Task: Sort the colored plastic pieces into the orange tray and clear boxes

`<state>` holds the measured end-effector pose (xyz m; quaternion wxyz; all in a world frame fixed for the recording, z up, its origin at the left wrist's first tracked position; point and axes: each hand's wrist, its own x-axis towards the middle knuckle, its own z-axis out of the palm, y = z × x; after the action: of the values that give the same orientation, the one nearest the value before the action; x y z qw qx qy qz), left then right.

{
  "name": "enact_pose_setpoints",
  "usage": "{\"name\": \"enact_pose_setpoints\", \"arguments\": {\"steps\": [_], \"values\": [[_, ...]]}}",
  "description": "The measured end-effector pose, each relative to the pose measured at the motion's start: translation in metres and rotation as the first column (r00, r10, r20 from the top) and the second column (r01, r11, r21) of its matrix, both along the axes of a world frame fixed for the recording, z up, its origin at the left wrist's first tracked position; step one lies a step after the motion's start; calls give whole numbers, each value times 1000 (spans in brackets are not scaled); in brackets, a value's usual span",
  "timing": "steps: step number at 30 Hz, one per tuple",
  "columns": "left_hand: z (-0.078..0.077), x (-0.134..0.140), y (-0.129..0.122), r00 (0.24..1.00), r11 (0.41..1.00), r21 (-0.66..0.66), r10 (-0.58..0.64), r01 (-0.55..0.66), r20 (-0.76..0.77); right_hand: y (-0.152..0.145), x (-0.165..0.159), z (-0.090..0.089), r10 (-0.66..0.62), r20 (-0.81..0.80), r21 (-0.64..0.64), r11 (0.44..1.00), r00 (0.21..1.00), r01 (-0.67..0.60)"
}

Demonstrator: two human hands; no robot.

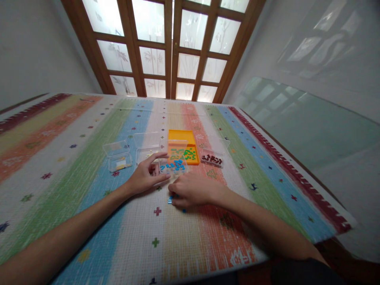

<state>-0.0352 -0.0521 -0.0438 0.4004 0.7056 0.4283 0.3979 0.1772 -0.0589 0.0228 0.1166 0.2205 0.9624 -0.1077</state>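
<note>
Head | left grip [144,173] spread by clear box [165,161] | right grip [192,189] unclear | blue piece [170,200]: unreadable

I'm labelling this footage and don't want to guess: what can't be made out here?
- Head view: whether the right hand grips the blue piece; the hand itself hides any contact.
- Head view: everything in the clear box beyond the left hand, which partly covers it.
- Head view: exact shapes of the green pieces; too small.
- Head view: the whole dark sleeve; the bottom edge cuts it off.
</note>
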Motion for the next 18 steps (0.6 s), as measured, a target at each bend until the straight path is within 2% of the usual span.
{"name": "enact_pose_setpoints", "arguments": {"steps": [9,18], "values": [[-2,0,1,1000,1000,18,-3,3,0,0,0,0,15,-46,3,1000,999,-15],[0,0,1,1000,1000,2,8,-8,-22,-1,-2,-4,174,-95,-44,983,980,-179]]}}
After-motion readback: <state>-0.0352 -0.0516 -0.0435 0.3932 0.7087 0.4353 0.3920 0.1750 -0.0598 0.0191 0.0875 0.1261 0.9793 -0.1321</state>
